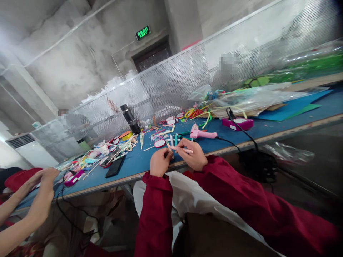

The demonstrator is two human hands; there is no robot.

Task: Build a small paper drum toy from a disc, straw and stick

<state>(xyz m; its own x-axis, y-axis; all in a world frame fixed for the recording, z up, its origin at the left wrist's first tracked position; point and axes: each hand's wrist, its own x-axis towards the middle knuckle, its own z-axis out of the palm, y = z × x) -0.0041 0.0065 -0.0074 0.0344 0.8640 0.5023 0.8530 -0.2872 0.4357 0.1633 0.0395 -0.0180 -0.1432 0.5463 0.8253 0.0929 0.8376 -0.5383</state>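
Observation:
Close together at the table's front edge, both of my hands are closed. In my right hand [193,155] is a pale pink pen-like stick [187,151], held slanting with its tip toward the other hand. My left hand [160,162] pinches a small light wooden stick [168,146], whose lower part the fingers hide. Just beyond them lies a round white disc with a red rim [160,143]. A pink hot glue gun [205,134] rests on its side behind my right hand, its black cord running right.
A black phone [115,167] and black thermos [130,119] are on the blue table [144,157], left of my hands. Loose sticks [128,144] clutter the left side. A purple box [237,124] with a cord and plastic sheets are right. A co-worker's hands [46,176] are far left.

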